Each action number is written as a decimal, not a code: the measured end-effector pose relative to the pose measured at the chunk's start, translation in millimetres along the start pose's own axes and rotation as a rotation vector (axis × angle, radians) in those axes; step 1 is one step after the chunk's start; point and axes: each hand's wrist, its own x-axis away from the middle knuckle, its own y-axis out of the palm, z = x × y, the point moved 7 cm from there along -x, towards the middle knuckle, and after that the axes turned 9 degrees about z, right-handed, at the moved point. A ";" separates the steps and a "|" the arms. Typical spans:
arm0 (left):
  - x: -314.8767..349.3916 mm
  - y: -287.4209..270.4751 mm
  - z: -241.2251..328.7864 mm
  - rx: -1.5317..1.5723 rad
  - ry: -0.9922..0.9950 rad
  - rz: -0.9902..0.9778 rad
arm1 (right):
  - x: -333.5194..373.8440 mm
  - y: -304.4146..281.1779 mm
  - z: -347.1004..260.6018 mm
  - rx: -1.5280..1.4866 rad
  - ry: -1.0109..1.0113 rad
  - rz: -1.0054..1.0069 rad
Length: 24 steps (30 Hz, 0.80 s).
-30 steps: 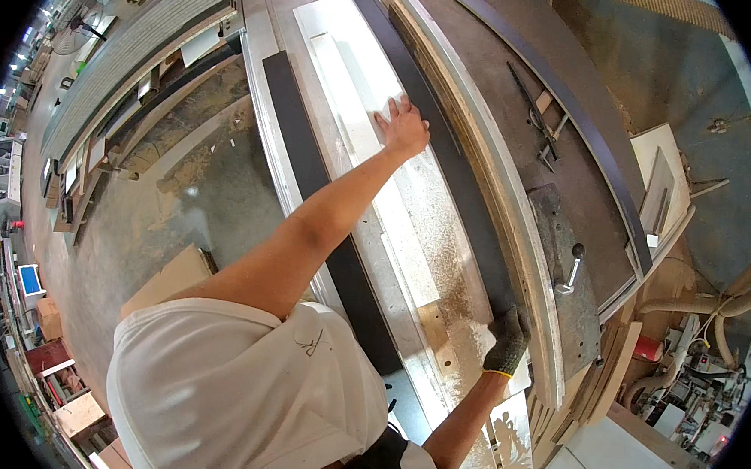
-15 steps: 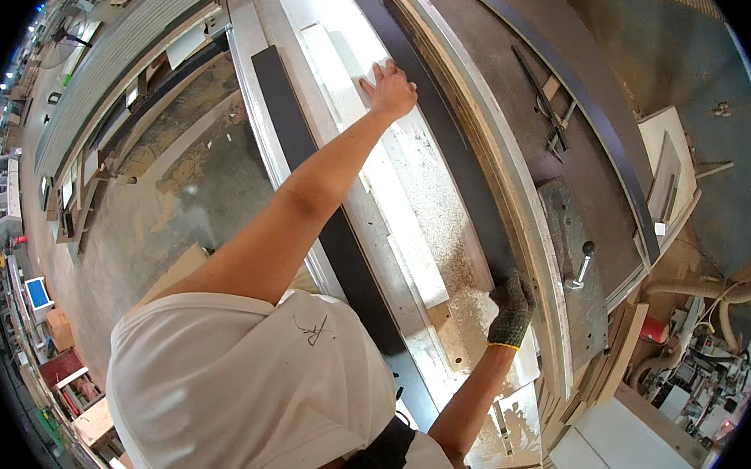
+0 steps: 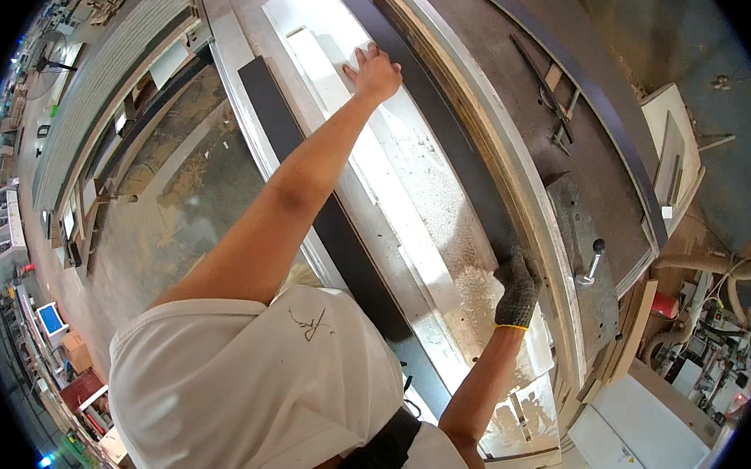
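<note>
- The left hand (image 3: 377,73), bare, has moved farther along the white board (image 3: 422,179) since the earlier frames and now lies closer to its far end.
- The right hand (image 3: 518,293), in a dark knitted glove with a yellow cuff, has also gone farther away from the body; it is now nearly level with the lever (image 3: 595,263) on the right, where earlier it was nearer than that.
- The view itself has shifted a little, so I cannot tell whether the board has moved with the hands.
- The left arm reaches out long, from the near left toward the far middle, with only a slight bend at the elbow. Its hand is palm down on the right part of the board, fingers wide apart, holding nothing.
- The right forearm comes up from the near right. The gloved fingers bend beside the board's right edge, against the near part of the long dark strip (image 3: 451,127); whether they grip anything, I cannot tell.
- The board lies lengthwise between that strip and a shorter dark piece (image 3: 271,108) on the left, with pale dust (image 3: 479,297) scattered over its near part.
</note>
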 end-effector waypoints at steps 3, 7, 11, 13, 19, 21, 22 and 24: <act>-11.1 0.8 -7.6 -0.049 -0.012 0.042 | 0.8 13.0 -9.7 0.083 -0.011 0.001; -22.7 1.2 -10.6 -0.040 -0.008 0.029 | 1.3 25.8 -11.4 -0.009 -0.032 0.024; -31.7 -3.8 -14.8 -0.021 -0.004 0.041 | 1.2 36.8 -13.9 0.018 -0.035 0.013; -36.2 -5.9 -17.5 -0.019 0.001 0.042 | 0.3 42.3 -14.3 0.018 -0.041 0.017; -37.0 -12.1 -14.4 -0.015 0.009 -0.027 | -4.3 43.9 -5.1 0.033 -0.016 0.020; -36.4 -13.5 -12.9 -0.007 0.028 -0.014 | -2.8 43.1 -6.9 0.029 -0.011 0.050; -36.9 -14.1 -12.9 0.003 0.021 -0.025 | -3.6 38.5 -4.6 0.030 -0.010 0.061; -39.0 -13.7 -14.1 0.016 0.020 -0.039 | -4.0 39.7 -1.1 -0.038 0.025 0.014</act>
